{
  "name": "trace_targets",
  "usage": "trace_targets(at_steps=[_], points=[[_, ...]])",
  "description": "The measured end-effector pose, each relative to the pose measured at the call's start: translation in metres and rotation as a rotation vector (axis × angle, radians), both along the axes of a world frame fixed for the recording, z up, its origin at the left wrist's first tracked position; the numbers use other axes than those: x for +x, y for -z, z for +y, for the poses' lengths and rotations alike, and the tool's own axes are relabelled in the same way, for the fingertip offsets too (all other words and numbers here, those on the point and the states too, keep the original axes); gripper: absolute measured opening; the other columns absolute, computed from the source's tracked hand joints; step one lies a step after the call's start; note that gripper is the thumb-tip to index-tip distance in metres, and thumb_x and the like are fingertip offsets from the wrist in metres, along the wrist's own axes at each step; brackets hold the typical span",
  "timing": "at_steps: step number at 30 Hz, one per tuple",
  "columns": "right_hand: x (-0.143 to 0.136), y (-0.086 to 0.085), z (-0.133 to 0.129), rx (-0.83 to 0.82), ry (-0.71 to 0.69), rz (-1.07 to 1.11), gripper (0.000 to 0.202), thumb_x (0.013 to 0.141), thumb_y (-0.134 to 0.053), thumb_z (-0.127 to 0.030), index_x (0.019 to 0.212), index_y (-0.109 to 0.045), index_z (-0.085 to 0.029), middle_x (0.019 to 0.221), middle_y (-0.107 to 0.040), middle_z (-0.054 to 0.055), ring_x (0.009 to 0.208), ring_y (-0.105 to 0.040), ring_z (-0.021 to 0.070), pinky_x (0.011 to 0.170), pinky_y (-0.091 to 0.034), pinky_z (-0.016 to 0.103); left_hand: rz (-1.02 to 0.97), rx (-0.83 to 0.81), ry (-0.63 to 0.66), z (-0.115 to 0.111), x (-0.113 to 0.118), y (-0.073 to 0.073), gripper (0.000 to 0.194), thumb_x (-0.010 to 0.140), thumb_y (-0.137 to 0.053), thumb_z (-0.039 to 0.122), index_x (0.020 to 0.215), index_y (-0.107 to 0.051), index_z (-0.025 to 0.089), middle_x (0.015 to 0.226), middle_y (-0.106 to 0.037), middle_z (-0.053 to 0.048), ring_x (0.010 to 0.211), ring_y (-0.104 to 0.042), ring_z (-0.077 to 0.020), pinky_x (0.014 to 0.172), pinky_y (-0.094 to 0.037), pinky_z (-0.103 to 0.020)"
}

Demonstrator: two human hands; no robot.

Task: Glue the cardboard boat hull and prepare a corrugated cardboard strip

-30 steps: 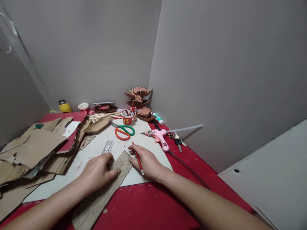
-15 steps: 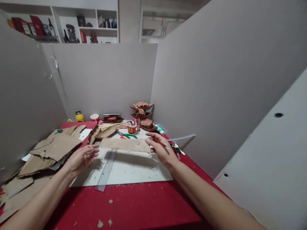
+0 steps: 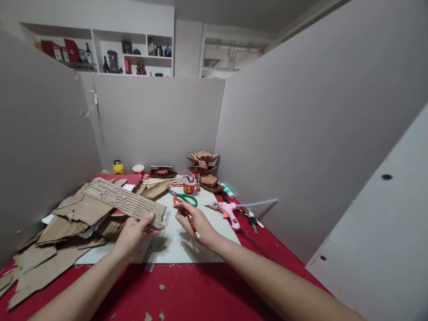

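Note:
A long cardboard strip (image 3: 122, 199) with exposed ridges is raised at a slant, its right end pinched in my left hand (image 3: 135, 236). My right hand (image 3: 197, 227) holds a thin red pencil (image 3: 190, 219) between its fingers, with the pencil's pale end pointing down toward me. Below the hands lies a white board (image 3: 214, 243) on the red cloth (image 3: 187, 290). A clear ruler (image 3: 153, 258) lies on the board, partly hidden by my left hand. Green-and-orange scissors (image 3: 187, 199) lie just beyond my right hand.
Cardboard scraps (image 3: 70, 223) are heaped at left. A pink glue gun (image 3: 230, 213), keys (image 3: 253, 220) and a white-green tube (image 3: 228, 191) are at right. Behind stand a red cup (image 3: 189, 186), brown model boats (image 3: 202, 162), sticks and a yellow bottle (image 3: 118, 167). Grey panels surround the table.
The cardboard strip has passed from my right hand to my left, moving left and turning its ridged side into view. The pink glue gun has come into view beyond my right hand.

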State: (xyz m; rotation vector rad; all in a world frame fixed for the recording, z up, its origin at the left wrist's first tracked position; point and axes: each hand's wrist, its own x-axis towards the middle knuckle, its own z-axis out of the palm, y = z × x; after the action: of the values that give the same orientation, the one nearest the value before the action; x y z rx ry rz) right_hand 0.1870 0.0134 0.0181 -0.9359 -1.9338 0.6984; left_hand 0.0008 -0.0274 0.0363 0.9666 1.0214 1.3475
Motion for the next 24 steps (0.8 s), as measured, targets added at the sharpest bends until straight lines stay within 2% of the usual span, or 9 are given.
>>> trace_targets(at_steps=[2, 5, 7, 9, 11, 13, 15, 16, 24], points=[[0.000, 0.007, 0.014, 0.048, 0.005, -0.182, 0.028, 0.077, -0.056, -0.012, 0.104, -0.062, -0.017, 0.088, -0.067, 0.007, 0.086, -0.063, 0.0224, 0.083, -0.050, 0.039, -0.017, 0.018, -0.068, 0.009, -0.014, 0.003, 0.023, 0.064, -0.080, 0.030, 0.073, -0.066, 0.014, 0.072, -0.072, -0.002, 0.066, -0.070, -0.0180, 0.061, -0.055, -0.024], [-0.019, 0.015, 0.031, 0.093, -0.007, -0.414, 0.042, 0.072, -0.058, -0.005, 0.113, -0.064, -0.017, 0.101, -0.069, 0.012, 0.098, -0.062, 0.0270, 0.085, -0.048, 0.037, -0.036, 0.012, -0.130, 0.018, -0.025, 0.008, 0.022, 0.062, -0.081, 0.027, 0.068, -0.065, 0.014, 0.065, -0.070, -0.001, 0.061, -0.069, -0.0170, 0.056, -0.054, -0.023], [-0.036, 0.016, 0.041, 0.103, -0.004, -0.526, 0.052, 0.077, -0.057, -0.008, 0.128, -0.055, -0.019, 0.107, -0.069, 0.012, 0.101, -0.062, 0.0261, 0.085, -0.048, 0.034, -0.049, -0.008, -0.142, 0.019, -0.026, 0.012, 0.023, 0.062, -0.081, 0.028, 0.071, -0.067, 0.013, 0.066, -0.070, -0.002, 0.060, -0.068, -0.0169, 0.056, -0.054, -0.024], [-0.046, 0.013, 0.052, 0.100, 0.036, -0.605, 0.064, 0.081, -0.056, -0.010, 0.141, -0.040, -0.023, 0.120, -0.064, 0.011, 0.109, -0.058, 0.0241, 0.092, -0.044, 0.034, -0.064, -0.009, -0.146, 0.017, -0.026, 0.013, 0.024, 0.062, -0.081, 0.031, 0.073, -0.068, 0.014, 0.071, -0.072, -0.002, 0.064, -0.067, -0.0163, 0.060, -0.055, -0.025], [-0.043, 0.009, 0.067, 0.073, 0.119, -0.681, 0.059, 0.086, -0.055, -0.012, 0.142, -0.038, -0.020, 0.129, -0.057, 0.014, 0.118, -0.052, 0.0247, 0.099, -0.040, 0.035, -0.067, 0.006, -0.139, 0.013, -0.026, 0.011, 0.025, 0.063, -0.081, 0.032, 0.077, -0.070, 0.015, 0.077, -0.072, -0.002, 0.069, -0.066, -0.0165, 0.062, -0.055, -0.026], [-0.030, 0.005, 0.083, 0.009, 0.217, -0.778, 0.040, 0.090, -0.055, -0.018, 0.129, -0.051, -0.011, 0.122, -0.059, 0.018, 0.113, -0.055, 0.0270, 0.097, -0.042, 0.041, -0.059, -0.011, -0.092, 0.009, -0.026, 0.007, 0.026, 0.062, -0.080, 0.035, 0.072, -0.069, 0.013, 0.072, -0.070, -0.003, 0.067, -0.063, -0.0163, 0.060, -0.055, -0.026], [-0.015, 0.004, 0.099, -0.056, 0.287, -0.876, 0.032, 0.092, -0.056, -0.031, 0.120, -0.056, -0.015, 0.121, -0.058, 0.010, 0.104, -0.059, 0.0228, 0.087, -0.050, 0.043, -0.054, -0.020, -0.058, 0.004, -0.026, 0.003, 0.025, 0.063, -0.080, 0.035, 0.069, -0.069, 0.013, 0.068, -0.068, -0.002, 0.064, -0.061, -0.0149, 0.058, -0.054, -0.025], [-0.009, 0.005, 0.106, -0.088, 0.306, -0.921, 0.030, 0.093, -0.056, -0.031, 0.119, -0.056, -0.017, 0.121, -0.058, 0.009, 0.101, -0.060, 0.0216, 0.085, -0.052, 0.042, -0.051, -0.014, -0.049, 0.003, -0.026, 0.002, 0.025, 0.063, -0.079, 0.035, 0.068, -0.068, 0.013, 0.067, -0.067, -0.002, 0.063, -0.060, -0.0143, 0.056, -0.053, -0.024], [-0.011, 0.005, 0.142, -0.322, 0.321, -1.072, 0.032, 0.092, -0.057, -0.031, 0.120, -0.056, -0.015, 0.119, -0.058, 0.010, 0.100, -0.061, 0.0219, 0.083, -0.053, 0.042, -0.021, 0.006, 0.032, -0.003, -0.025, 0.002, 0.025, 0.068, -0.075, 0.034, 0.080, -0.068, 0.012, 0.074, -0.069, -0.004, 0.066, -0.060, -0.0135, 0.056, -0.050, -0.021]])
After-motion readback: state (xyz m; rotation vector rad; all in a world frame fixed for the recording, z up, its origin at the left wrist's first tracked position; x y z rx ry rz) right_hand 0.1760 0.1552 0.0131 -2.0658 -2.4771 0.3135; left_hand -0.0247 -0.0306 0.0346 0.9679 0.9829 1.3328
